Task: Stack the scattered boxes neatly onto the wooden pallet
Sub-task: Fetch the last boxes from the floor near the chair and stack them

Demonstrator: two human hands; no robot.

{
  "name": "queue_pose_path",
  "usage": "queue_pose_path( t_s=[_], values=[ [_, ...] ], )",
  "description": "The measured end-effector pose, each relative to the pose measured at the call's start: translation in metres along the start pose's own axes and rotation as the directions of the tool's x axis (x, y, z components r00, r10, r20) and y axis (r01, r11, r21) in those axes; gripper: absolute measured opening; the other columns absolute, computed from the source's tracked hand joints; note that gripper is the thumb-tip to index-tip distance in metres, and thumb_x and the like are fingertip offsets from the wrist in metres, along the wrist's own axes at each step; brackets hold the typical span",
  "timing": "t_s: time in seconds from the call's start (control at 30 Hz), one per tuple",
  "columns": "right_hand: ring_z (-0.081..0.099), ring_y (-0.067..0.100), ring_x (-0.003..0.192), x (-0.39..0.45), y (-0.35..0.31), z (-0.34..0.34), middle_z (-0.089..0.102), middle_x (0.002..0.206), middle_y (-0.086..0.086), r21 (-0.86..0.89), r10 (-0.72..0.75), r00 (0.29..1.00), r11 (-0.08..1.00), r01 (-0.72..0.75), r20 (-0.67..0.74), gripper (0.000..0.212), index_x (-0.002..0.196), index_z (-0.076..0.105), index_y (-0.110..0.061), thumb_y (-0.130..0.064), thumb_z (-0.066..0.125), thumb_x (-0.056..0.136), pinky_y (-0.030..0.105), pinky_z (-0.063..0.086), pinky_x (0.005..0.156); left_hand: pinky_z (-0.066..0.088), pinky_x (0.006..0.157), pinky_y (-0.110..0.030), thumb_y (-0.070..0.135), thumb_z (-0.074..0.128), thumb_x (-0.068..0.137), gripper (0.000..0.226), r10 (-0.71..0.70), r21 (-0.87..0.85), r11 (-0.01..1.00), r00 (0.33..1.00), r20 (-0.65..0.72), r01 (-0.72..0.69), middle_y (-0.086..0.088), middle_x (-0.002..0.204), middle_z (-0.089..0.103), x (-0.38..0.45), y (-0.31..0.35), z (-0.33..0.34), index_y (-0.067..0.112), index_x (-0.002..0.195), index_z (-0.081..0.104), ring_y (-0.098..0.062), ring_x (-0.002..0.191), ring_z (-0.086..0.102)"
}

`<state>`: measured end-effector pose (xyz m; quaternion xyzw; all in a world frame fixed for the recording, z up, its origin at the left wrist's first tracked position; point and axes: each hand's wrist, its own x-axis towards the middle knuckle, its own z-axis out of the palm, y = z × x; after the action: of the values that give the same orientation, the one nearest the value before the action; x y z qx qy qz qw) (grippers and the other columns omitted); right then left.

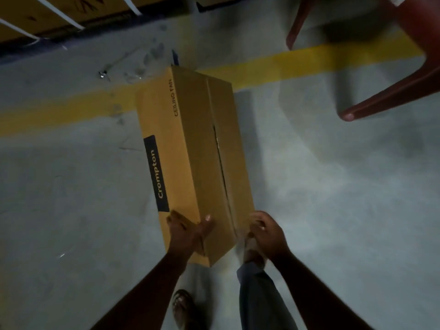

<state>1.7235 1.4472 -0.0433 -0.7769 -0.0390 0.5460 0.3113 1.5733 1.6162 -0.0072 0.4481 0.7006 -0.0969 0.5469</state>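
Grey concrete floor (71,210) lies beneath our long brown cardboard box (190,151); our left hand (188,231) and right hand (266,231) clasp its near end, no pallet visible, stacking remains.

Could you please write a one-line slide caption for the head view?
Both hands, left hand and right hand, grip the near end of a Crompton ceiling fan box over a yellow-lined floor.

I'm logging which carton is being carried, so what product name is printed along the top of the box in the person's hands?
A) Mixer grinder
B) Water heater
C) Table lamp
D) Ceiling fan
D: the words CEILING FAN run along the top face of the cardboard box, which the left hand and right hand grip at its near end.
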Motion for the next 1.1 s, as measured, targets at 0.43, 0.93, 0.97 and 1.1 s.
queue_pose_path(
  t_s=[0.43, 0.93, 0.97, 1.1],
  values=[
    [0.065, 0.022, 0.115, 0.057, 0.041, 0.099, 0.067, 0.135, 0.006, -0.092, 0.29, 0.898, 0.957, -0.275, 0.33, 0.057, 0.144, 0.055, -0.023, -0.033, 0.076, 0.092, 0.039, 0.051, 0.104, 0.048, 0.091, -0.036, 0.036, 0.085, 0.081, 0.065, -0.153, -0.183, 0.973, 0.987, -0.048, 0.142, 0.007, 0.128, 0.065, 0.043, -0.14, -0.092, 0.034, 0.139, 0.057, -0.011, 0.108, 0.061],
    [0.064, -0.003, 0.114, -0.249, -0.105, 0.095, 0.068, 0.123, -0.026, 0.098, -0.116, 0.992, 0.989, 0.111, 0.047, 0.045, 0.144, 0.058, -0.045, -0.047, 0.065, 0.1, 0.022, 0.052, 0.091, 0.049, 0.108, -0.052, 0.044, 0.066, 0.088, 0.054, 0.022, -0.652, 0.75, 0.99, -0.142, -0.11, 0.006, 0.134, 0.069, -0.203, -0.154, -0.217, 0.038, 0.141, 0.061, -0.026, 0.124, 0.063],
    [0.065, 0.003, 0.117, -0.277, -0.12, 0.098, 0.07, 0.124, -0.023, 0.076, -0.125, 0.99, 0.99, 0.12, 0.061, 0.046, 0.144, 0.059, -0.043, -0.047, 0.066, 0.099, 0.03, 0.053, 0.097, 0.05, 0.106, -0.049, 0.046, 0.066, 0.088, 0.05, -0.004, -0.682, 0.722, 0.985, -0.173, -0.117, 0.01, 0.132, 0.069, -0.236, -0.156, -0.228, 0.042, 0.138, 0.063, -0.024, 0.123, 0.063],
    [0.061, 0.02, 0.128, -0.38, -0.174, 0.125, 0.065, 0.139, -0.01, -0.213, -0.254, 0.946, 0.931, 0.295, 0.202, 0.051, 0.15, 0.052, -0.043, -0.057, 0.056, 0.101, 0.04, 0.049, 0.108, 0.047, 0.101, -0.043, 0.059, 0.067, 0.087, 0.043, -0.036, -0.75, 0.624, 0.95, -0.309, -0.22, 0.021, 0.124, 0.071, -0.346, -0.188, -0.275, 0.053, 0.129, 0.065, -0.016, 0.122, 0.061]
  ],
)
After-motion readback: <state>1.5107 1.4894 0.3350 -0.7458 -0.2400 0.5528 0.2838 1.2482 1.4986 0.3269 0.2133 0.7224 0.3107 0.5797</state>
